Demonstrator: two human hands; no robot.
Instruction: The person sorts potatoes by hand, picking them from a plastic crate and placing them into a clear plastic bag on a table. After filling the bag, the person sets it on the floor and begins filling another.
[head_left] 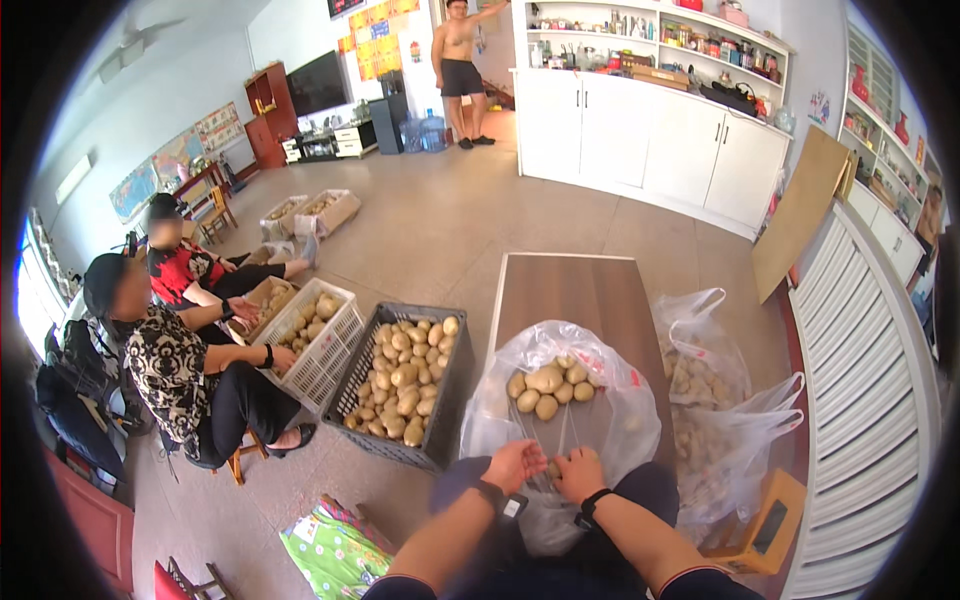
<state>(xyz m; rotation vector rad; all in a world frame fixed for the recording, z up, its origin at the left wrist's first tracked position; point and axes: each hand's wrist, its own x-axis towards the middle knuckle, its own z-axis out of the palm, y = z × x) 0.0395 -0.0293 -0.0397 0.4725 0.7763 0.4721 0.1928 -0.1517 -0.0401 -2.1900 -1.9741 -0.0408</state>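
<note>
A clear plastic bag (640,415) lies spread open on the brown table, with several potatoes (545,378) heaped in its far part. My left hand (515,465) is over the bag's near side, palm turned inward, fingers loosely curled and apart. Close beside it, my right hand (579,475) is closed at the bag's near part. Its fingers are around a small brownish potato (553,468), mostly hidden by them. Both hands are short of the heap, and a band of bare plastic lies between.
Left of the table (585,290) stands a dark crate (340,385) of potatoes, then a white crate (345,335). Two seated people (165,350) reach toward crates there. Filled plastic bags (715,450) stand to the right, near a wooden stool (770,525). Another person (462,75) stands far back.
</note>
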